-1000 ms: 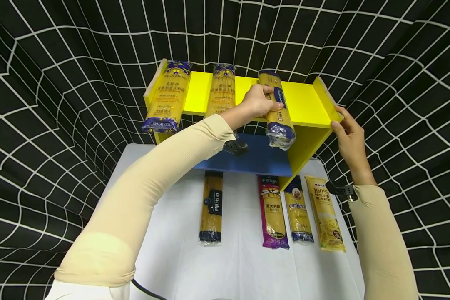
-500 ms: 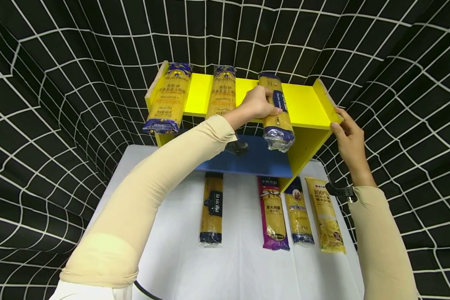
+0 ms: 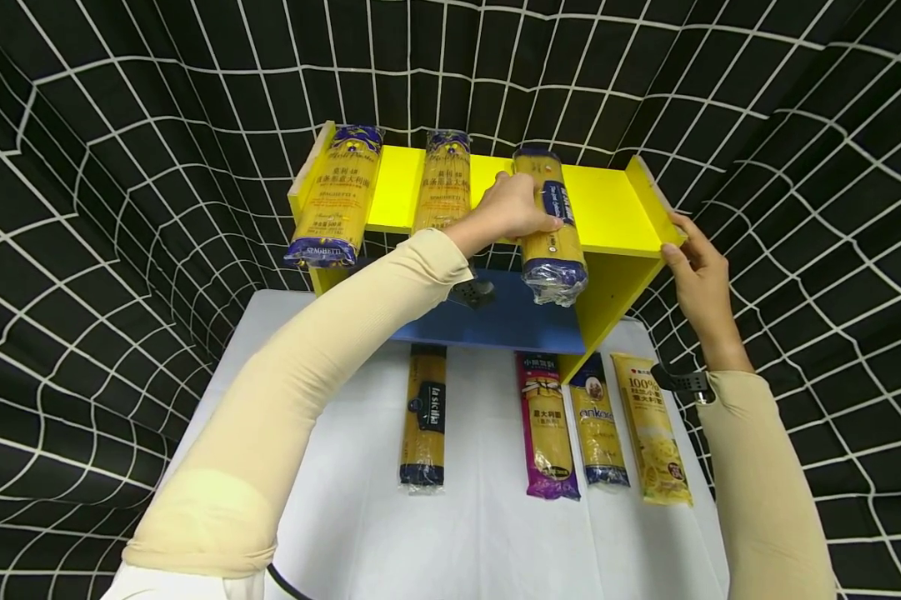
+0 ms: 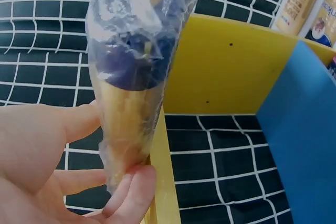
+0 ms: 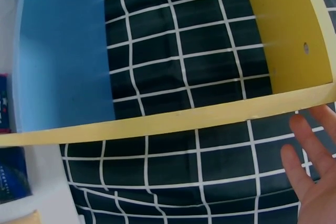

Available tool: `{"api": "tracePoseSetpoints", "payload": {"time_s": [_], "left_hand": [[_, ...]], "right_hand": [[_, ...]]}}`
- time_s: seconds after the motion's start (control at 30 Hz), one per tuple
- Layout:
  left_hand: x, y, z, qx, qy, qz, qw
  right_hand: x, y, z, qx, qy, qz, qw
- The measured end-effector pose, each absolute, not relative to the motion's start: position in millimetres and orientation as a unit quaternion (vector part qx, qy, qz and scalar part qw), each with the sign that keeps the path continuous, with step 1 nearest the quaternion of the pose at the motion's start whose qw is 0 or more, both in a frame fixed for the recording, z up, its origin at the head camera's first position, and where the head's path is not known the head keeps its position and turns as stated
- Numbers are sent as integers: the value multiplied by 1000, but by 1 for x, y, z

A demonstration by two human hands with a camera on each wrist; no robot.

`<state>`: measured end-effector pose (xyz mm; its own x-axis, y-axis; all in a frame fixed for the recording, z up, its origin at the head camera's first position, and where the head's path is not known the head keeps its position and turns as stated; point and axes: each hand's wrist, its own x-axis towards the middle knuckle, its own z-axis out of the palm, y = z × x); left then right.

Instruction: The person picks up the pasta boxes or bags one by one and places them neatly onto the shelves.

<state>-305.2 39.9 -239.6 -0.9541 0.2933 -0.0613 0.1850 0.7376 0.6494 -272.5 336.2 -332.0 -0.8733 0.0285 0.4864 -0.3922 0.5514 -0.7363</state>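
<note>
My left hand [image 3: 512, 207] grips a spaghetti pack [image 3: 557, 242] with dark blue ends, thumb on one side and fingers on the other. That pack lies on the yellow top board of a shelf [image 3: 608, 200], its near end jutting past the front edge. In the left wrist view, the thumb and fingers hold the crinkled wrapper of the pack [image 4: 131, 98]. My right hand [image 3: 701, 279] holds the front corner of the shelf's right side board [image 3: 656, 204]. In the right wrist view, the fingers of my right hand [image 5: 315, 166] reach up to the board's edge [image 5: 210, 116].
Two more spaghetti packs, a left one [image 3: 339, 196] and a middle one [image 3: 446, 179], lie on the top board. Below is a blue board [image 3: 495, 321]. On the white table [image 3: 480, 533] lie a la sicilia pack [image 3: 423, 442], a purple-edged pack [image 3: 548, 425] and two others.
The gripped spaghetti pack has shifted slightly left and toward me, together with my left hand. My right hand stays at the side board.
</note>
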Motion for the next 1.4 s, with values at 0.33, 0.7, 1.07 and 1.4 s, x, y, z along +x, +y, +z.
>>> {"api": "tracePoseSetpoints", "payload": {"time_s": [0.33,0.7,1.07,1.4], "left_hand": [[-300,39,-227,151,941,298,60],[-252,37,-214,286,835,470,-9],[-204,36,-223,350,800,487,-11],[-194,32,-266,348,780,520,0]], "right_hand": [[-272,336,-331,109,-849,465,228],[-273,336,-330,105,-847,469,228],[-274,337,-331,91,-854,465,216],[-272,335,-332,98,-853,464,219]]}}
